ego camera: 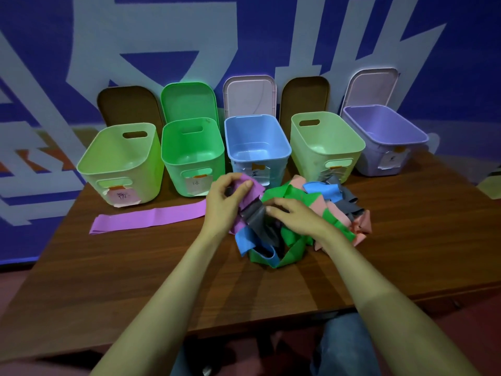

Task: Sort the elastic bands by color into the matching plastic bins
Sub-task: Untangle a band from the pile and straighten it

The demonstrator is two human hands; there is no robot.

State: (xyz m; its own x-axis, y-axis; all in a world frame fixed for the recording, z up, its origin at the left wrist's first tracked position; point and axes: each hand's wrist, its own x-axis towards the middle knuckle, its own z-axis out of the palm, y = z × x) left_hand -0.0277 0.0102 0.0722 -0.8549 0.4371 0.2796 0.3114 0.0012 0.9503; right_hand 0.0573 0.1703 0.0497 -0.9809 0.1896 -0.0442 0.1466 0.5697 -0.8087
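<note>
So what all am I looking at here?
Table: one, brown, under everything.
Light green bins: two, far left and fourth along back row.
Green bin: one, second from left.
Blue bin: one, middle.
Purple bin: one, far right.
Lids: five, two brown, one green, two pale pink, propped behind bins.
Purple band: one, stretched flat leftward from pile.
Band pile: one, green, blue, grey, pink, mid-table.
Left hand: pinches purple band at pile.
Right hand: rests on pile.

Bare left hand (222, 202) and right hand (295, 217); bare forearms (173, 289); blue denim trousers (344, 346)
</note>
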